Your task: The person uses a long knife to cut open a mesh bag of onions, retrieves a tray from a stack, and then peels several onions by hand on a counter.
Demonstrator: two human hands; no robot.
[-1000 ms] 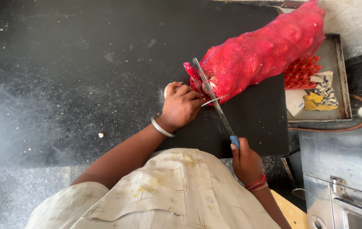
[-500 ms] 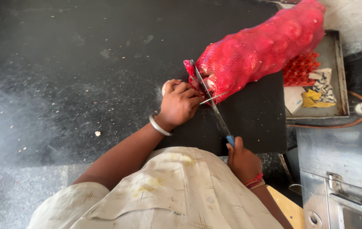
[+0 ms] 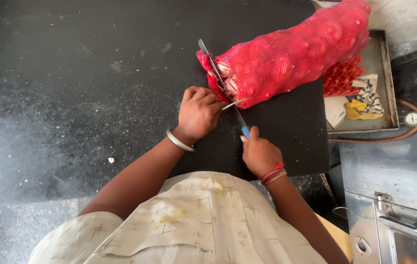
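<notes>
A long red mesh sack full of round produce lies across a black cutting board on a dark speckled counter. My left hand, with a metal bangle on the wrist, grips the tied end of the sack. My right hand, with red threads on the wrist, holds the blue handle of a long knife. The blade lies against the sack's gathered end, pointing away from me.
A metal tray at the right holds an orange grid piece, a yellow cloth and white paper. A round dial gauge sits beside it. A steel appliance with latches stands at lower right. The dark counter stretches left.
The knife has slid forward along the sack's end, and my right hand has moved up closer to the left hand. My left hand keeps its grip on the mesh.
</notes>
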